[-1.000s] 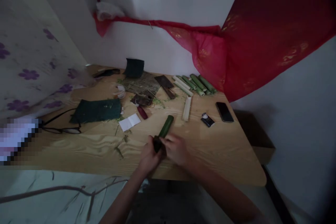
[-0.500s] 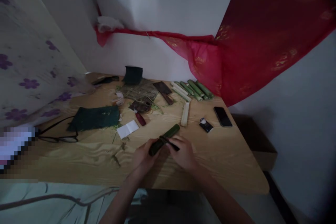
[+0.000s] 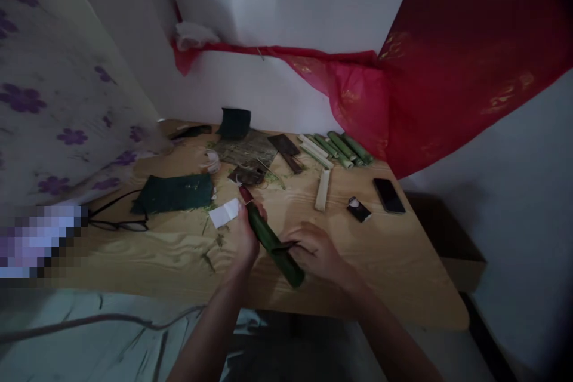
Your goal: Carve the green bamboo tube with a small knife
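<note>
**Green stalk held between both hands over a cluttered table**

Wooden table (image 3: 394, 262) in a white-walled corner, with a red cloth (image 3: 447, 71) draped across the wall behind it. At the far left lie black glasses (image 3: 117, 222) and a dark green cloth (image 3: 173, 193) dusted with green shavings, then a folded white paper (image 3: 225, 212). Near the front edge, the left hand (image 3: 248, 237) is closed around the upper end of a dark green stalk (image 3: 274, 245), which slants down to the right just above the table. The right hand (image 3: 319, 252) is curled at the stalk's middle, pinching what seems a thin dark tool against it; the tool is too small to identify. Judging by the scattered shavings, some scraping is already done, yet this stalk looks whole and fully green-skinned, so most of its work appears left. Further right lie a pale split strip (image 3: 322, 189), a row of green stalks (image 3: 342, 149) by the wall, and a black phone (image 3: 389, 195).
</note>
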Tool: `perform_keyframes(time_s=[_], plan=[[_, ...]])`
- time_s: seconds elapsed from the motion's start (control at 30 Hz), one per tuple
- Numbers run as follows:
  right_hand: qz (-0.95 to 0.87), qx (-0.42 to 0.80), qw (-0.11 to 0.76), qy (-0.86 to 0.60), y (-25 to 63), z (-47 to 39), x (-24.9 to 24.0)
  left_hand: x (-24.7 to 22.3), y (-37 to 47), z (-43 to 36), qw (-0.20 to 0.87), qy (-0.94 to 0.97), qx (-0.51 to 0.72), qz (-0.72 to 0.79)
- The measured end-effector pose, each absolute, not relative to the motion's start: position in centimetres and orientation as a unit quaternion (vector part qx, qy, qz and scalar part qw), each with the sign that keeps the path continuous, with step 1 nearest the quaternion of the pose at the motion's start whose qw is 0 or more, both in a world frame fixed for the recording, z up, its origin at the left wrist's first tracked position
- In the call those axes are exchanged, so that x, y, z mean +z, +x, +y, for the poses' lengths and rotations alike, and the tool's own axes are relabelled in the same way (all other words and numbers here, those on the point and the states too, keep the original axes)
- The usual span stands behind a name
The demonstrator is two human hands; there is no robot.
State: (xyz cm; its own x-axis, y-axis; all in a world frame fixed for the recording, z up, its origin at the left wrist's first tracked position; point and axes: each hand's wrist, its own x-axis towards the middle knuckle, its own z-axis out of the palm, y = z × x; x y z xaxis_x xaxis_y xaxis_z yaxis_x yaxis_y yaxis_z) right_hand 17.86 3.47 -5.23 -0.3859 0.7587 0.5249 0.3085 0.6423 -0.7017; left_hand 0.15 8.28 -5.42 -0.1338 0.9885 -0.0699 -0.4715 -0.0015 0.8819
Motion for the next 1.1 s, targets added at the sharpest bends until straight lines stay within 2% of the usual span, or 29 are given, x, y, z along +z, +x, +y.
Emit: perform_keyframes(time_s=[0.1, 0.23, 0.4, 0.53, 0.9, 1.1], plan=[[-0.82, 0.236, 0.43, -0.294, 17.3, 2.6, -5.0, -4.4, 0.7, 8.6, 0.659, 0.266, 0.63, 0.312], [-0.833, 0.183, 0.446, -0.27, 17.1, 1.6, -5.4, -3.9, 0.6, 8.2, 0.706, 0.234, 0.602, 0.29], [-0.784, 0.1, 0.513, -0.334, 16.4, 2.6, -6.0, -4.9, 1.7, 7.3, 0.783, 0.208, 0.516, 0.277], [-0.773, 0.121, 0.487, -0.388, 15.9, 3.8, -6.0, -5.2, 2.1, 7.1, 0.765, 0.198, 0.528, 0.311], [-0.844, 0.161, 0.395, -0.324, 16.8, 1.0, -4.5, -8.6, 0.8, 7.3, 0.769, 0.15, 0.537, 0.312], [-0.863, 0.211, 0.356, -0.29, 17.5, -1.5, -5.1, -8.4, 0.1, 8.1, 0.764, 0.157, 0.553, 0.294]])
